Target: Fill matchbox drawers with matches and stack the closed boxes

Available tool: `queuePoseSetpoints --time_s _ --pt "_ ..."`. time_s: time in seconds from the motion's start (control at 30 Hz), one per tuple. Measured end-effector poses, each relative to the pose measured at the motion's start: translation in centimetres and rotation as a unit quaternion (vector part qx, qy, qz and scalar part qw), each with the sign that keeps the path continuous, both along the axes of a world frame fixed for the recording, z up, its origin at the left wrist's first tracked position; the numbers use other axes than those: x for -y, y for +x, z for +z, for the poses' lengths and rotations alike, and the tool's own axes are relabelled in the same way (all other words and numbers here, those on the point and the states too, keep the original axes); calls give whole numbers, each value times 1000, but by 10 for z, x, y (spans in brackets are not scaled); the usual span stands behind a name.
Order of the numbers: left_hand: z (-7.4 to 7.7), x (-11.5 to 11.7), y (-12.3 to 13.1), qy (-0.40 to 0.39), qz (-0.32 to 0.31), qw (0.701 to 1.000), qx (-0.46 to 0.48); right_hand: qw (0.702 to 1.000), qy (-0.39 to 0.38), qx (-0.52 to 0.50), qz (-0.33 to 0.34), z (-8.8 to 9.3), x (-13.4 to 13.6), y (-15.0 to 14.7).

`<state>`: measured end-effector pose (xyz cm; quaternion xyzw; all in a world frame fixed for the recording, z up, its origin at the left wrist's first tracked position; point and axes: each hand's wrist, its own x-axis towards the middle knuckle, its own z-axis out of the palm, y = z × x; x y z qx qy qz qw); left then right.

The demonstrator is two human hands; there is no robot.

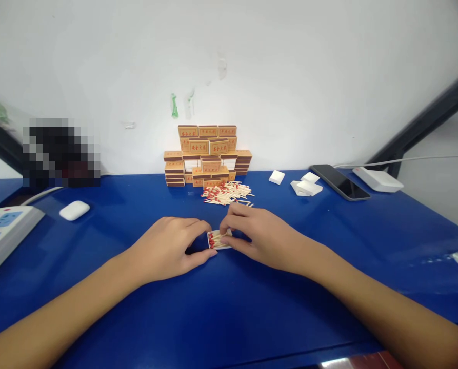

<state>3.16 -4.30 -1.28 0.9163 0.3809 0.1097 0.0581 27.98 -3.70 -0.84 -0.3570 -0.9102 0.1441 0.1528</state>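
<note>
A small white matchbox tray [218, 239] filled with red-tipped matches lies on the blue table [229, 307]. My left hand [167, 248] grips its left side between thumb and curled fingers. On the tray's right side, my right hand [259, 236] pinches it, fingers pressed on the matches. A loose heap of matches [226, 193] lies just beyond the hands. Behind it, a stack of orange matchboxes [207, 155] stands against the white wall.
Three empty white trays [305, 187] and a dark phone [339, 181] lie at the right rear, beside a white box [378, 179] with a cable. A white earbud case [74, 210] and a power strip [1, 230] sit at the left.
</note>
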Motion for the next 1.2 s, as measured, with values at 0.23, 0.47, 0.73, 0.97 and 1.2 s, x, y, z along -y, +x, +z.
queuePoseSetpoints --time_s 0.23,0.47,0.73,0.97,1.2 --pt "0 2 0 23 -11 1000 5 999 44 12 -19 -4 0 -3" --pt "-1 2 1 10 -19 1000 5 999 47 11 -2 -7 -1 -3" --pt "-1 3 0 8 -31 999 16 999 42 -12 6 -10 0 -5" --pt "0 -2 -4 6 -2 1000 26 996 75 -22 -42 15 -14 19" --pt "0 -3 -3 -19 4 999 48 978 105 82 -159 21 -39 47"
